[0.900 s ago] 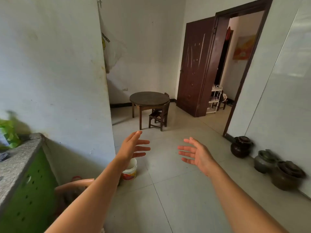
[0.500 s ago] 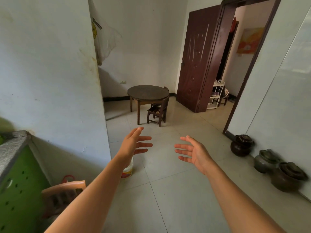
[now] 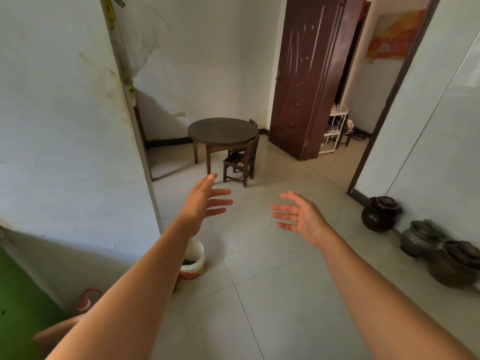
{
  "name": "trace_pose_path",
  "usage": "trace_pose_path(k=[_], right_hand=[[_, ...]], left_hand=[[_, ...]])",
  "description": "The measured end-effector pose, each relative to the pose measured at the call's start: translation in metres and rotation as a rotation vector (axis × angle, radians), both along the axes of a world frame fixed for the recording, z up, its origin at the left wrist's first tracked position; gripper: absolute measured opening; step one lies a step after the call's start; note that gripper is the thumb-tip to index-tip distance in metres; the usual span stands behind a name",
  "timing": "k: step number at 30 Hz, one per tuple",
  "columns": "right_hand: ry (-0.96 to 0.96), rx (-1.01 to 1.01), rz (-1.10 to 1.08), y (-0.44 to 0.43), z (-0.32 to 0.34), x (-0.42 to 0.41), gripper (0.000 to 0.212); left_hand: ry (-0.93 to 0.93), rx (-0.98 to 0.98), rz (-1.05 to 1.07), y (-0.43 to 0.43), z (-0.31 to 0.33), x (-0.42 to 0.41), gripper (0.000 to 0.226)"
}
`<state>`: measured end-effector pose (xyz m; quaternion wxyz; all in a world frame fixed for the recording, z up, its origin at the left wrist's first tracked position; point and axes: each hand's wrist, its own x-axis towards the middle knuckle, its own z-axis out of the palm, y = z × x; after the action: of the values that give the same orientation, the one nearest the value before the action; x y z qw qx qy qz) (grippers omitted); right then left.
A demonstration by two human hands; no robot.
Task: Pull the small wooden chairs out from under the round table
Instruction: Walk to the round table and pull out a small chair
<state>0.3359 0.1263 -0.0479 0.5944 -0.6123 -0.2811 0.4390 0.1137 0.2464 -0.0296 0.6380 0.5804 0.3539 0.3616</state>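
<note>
A dark round table [image 3: 222, 130] stands across the room near the far wall. A small dark wooden chair [image 3: 240, 162] is tucked partly under its right front side, back toward me. The top of a second chair [image 3: 253, 122] peeks out behind the table's right edge. My left hand [image 3: 205, 201] and my right hand [image 3: 301, 216] are stretched out in front of me, palms facing each other, fingers spread, holding nothing. Both hands are well short of the table and chairs.
A white wall corner [image 3: 145, 162] juts out on the left. A white bucket [image 3: 193, 263] sits on the floor by it. Dark clay jars [image 3: 380, 213] line the right wall. A brown door [image 3: 301, 79] stands open to the right of the table.
The view has moved forward, so the table and chair appear closer. The green counter has slid almost out at the left. Both hands stay open and outstretched.
</note>
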Motion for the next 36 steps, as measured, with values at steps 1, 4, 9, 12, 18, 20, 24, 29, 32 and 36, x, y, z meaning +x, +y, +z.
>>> trace_pose_path(k=[1, 4, 9, 12, 18, 20, 24, 29, 32, 36], right_hand=[[-0.005, -0.007, -0.001, 0.014, 0.001, 0.004, 0.036], [-0.006, -0.026, -0.007, 0.054, -0.001, 0.02, 0.037], [0.034, -0.051, -0.014, 0.109, -0.013, 0.051, 0.037], [0.062, -0.062, -0.015, 0.142, -0.023, 0.077, 0.036], [0.078, -0.08, 0.009, 0.215, -0.043, 0.142, 0.036], [0.078, -0.088, 0.021, 0.238, -0.043, 0.164, 0.035], [0.069, -0.12, 0.054, 0.286, -0.041, 0.208, 0.036], [0.06, -0.142, 0.08, 0.347, -0.044, 0.255, 0.034], [0.067, -0.146, 0.088, 0.385, -0.052, 0.278, 0.034], [0.074, -0.144, 0.087, 0.437, -0.058, 0.309, 0.035]], left_hand=[[0.004, -0.007, -0.001, 0.015, 0.001, 0.005, 0.049], [0.039, -0.03, -0.008, 0.056, 0.003, 0.024, 0.05], [0.061, -0.089, -0.035, 0.115, -0.004, 0.061, 0.05], [0.089, -0.101, -0.069, 0.147, -0.017, 0.09, 0.05], [0.12, -0.125, -0.051, 0.217, -0.043, 0.153, 0.049], [0.126, -0.136, -0.033, 0.238, -0.044, 0.175, 0.049], [0.126, -0.159, -0.004, 0.28, -0.044, 0.22, 0.048], [0.132, -0.175, 0.011, 0.33, -0.051, 0.262, 0.048], [0.139, -0.187, 0.016, 0.366, -0.055, 0.285, 0.048], [0.145, -0.184, 0.018, 0.419, -0.06, 0.317, 0.049]])
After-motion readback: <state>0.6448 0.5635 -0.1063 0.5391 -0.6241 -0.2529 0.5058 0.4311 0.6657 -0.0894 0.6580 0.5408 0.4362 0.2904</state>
